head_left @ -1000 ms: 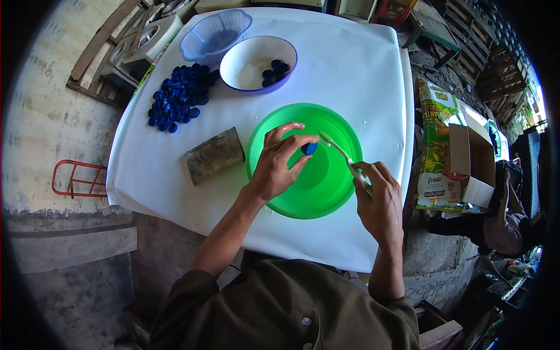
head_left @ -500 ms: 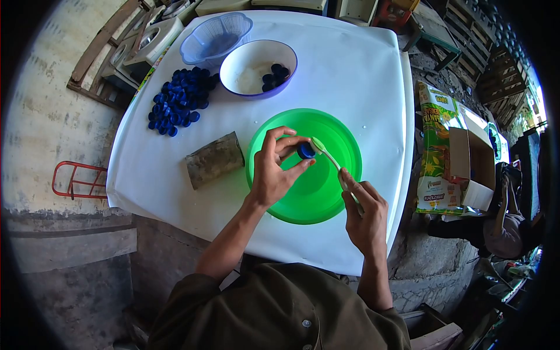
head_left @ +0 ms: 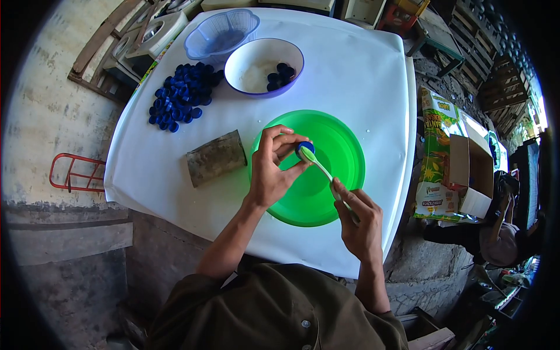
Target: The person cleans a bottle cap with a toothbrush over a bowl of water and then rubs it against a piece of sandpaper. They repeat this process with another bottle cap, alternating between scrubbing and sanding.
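Covering the table [head_left: 350, 64], a white sheet carries a green basin [head_left: 344, 163], apparently empty, under both hands. A blue cap [head_left: 304, 147] is pinched in the left hand [head_left: 269, 175]. A toothbrush [head_left: 321, 169] is gripped by the right hand [head_left: 359, 224], long axis angled up-left, bristles on the cap. Behind: white bowl [head_left: 245, 58] holding a few caps, cap pile [head_left: 178, 96] beside it.

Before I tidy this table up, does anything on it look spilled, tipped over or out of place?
Nothing looks spilled or tipped. The blue caps lie in a loose heap straight on the white table, not in a bowl. The left hand holds one cap over the green basin, brushed by the right hand.
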Available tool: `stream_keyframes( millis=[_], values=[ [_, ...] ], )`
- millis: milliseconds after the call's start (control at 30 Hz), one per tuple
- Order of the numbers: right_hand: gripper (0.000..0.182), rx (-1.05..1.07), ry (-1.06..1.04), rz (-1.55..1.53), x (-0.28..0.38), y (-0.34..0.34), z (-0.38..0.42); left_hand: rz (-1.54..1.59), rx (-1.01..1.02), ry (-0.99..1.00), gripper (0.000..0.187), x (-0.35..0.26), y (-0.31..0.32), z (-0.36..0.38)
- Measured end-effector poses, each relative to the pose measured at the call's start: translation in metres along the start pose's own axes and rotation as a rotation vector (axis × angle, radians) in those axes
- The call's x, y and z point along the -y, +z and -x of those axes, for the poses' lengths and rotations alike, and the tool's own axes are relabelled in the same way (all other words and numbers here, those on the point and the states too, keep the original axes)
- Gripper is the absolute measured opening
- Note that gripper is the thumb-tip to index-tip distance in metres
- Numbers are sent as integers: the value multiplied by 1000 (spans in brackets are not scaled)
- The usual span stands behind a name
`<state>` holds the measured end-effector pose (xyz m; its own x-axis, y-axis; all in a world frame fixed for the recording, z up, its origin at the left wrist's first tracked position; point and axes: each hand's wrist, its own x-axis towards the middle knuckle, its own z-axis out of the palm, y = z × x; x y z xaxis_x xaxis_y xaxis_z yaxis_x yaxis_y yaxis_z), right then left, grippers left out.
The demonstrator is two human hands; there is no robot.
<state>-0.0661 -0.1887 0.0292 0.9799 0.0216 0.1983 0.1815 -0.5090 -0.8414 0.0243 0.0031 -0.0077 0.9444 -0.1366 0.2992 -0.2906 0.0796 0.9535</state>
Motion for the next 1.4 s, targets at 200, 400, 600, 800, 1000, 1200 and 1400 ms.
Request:
stream_keyframes(
  millis=[200, 400, 600, 800, 1000, 1200, 1400],
  values=[
    [47, -2, 9, 44, 2, -2, -6, -6, 30, -53, 59, -2, 2, 5],
    [46, 15, 30, 23, -1, -3, -1, -55, -12, 22, 58, 0, -3, 3],
    [44, 11, -42, -36, -2, 5, -4, -156, 8, 24, 59, -3, 7, 5],
    [40, -37, 156, 42, -6, -21, 3, -478, -40, 61, 54, -3, -2, 5],
    [43, -71, 138, 63, -12, -24, 6, -628, 89, 90, 48, -9, 9, 12],
    [45, -81, 190, 47, -20, -25, 11, -536, 45, 144, 46, -27, 0, 8],
    [47, -98, 208, 48, -25, -27, 15, -519, -145, 467, 37, -44, -7, -1]
  ],
)
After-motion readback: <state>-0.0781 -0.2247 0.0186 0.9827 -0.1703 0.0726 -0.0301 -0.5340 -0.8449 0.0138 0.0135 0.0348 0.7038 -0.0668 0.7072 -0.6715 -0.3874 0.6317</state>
